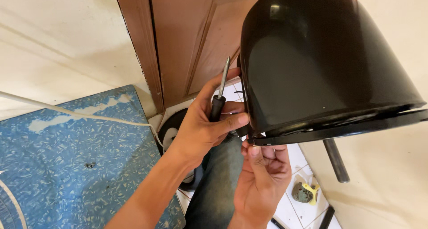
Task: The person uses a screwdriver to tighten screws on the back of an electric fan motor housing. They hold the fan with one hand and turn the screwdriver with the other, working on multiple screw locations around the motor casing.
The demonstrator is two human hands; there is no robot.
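Against brown door, glossy black housing [321, 64] in right hand [263, 180]; screwdriver [219, 95] in left-hand fingers [223, 122].

Screwdriver [219, 99] left of housing [321, 64] (perhaps touching) —

White tiled floor [298, 157] with a yellow-and-grey part [306, 193], black rods [335, 160] and blue patterned mat [80, 157].

Both forearms are bare, with no sleeve reaching into view, and neither the left hand [203, 126] nor the right hand [263, 175] wears a glove, ring or watch. The fingernails are cut short. Between the arms shows a leg in blue-grey denim jeans [218, 180], the cloth faded and lightly creased.
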